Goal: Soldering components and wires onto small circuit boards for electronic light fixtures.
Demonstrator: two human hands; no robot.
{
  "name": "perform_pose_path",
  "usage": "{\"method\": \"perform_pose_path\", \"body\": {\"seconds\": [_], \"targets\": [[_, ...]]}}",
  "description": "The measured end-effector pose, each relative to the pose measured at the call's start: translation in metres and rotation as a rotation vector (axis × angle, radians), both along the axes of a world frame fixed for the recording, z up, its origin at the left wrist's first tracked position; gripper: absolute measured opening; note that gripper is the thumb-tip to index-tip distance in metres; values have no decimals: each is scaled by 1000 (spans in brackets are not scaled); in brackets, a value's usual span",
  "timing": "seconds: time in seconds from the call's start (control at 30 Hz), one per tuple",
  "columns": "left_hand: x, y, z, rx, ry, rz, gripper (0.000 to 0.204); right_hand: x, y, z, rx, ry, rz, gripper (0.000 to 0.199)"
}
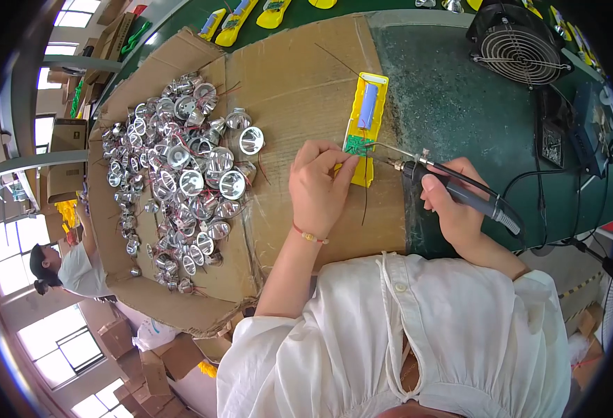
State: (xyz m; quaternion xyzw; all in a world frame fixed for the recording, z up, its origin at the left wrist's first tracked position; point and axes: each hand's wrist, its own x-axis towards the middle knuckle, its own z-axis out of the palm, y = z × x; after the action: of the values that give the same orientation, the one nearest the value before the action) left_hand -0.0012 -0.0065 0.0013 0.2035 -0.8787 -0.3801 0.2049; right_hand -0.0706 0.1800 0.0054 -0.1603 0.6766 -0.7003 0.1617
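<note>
The work looks, in my judgement, to be about in the middle. Inside the yellow housing [356,110], the blue battery [367,106] and the green circuit board [356,145] are already lying in their places; no cover is on it, and no reflector cup is mounted. The shiny reflector cups [191,182] lie loose in a heap at the left. What remains seems to be at least the soldering at the board, since the soldering iron [459,196] has its tip close to it — whether the tip touches, I cannot tell.

The housing lies on the cardboard sheet [299,83], near its right edge, in front of the person. Its long axis runs from near to far, with the far end leaning slightly to the right. The battery half points far, the bare yellow end points near.

The left hand [320,181] has thumb and forefinger pressed together at the board's left edge — what they pinch there is hidden. The right hand [456,209] has its fingers curled around the iron's handle.
</note>
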Motion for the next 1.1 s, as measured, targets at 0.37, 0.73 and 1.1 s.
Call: {"method": "perform_pose_path", "body": {"seconds": [0.37, 0.73, 1.1], "targets": [[0, 1, 3, 44, -16, -16, 6, 0, 6, -3, 12, 37, 3, 15], [1, -19, 37, 277, -139, 7, 12, -24, 39, -6, -62, 44, -154, 17], [-230, -58, 30, -223, -81, 69, 35, -38, 40, -21, 9, -38, -222, 15]]}}
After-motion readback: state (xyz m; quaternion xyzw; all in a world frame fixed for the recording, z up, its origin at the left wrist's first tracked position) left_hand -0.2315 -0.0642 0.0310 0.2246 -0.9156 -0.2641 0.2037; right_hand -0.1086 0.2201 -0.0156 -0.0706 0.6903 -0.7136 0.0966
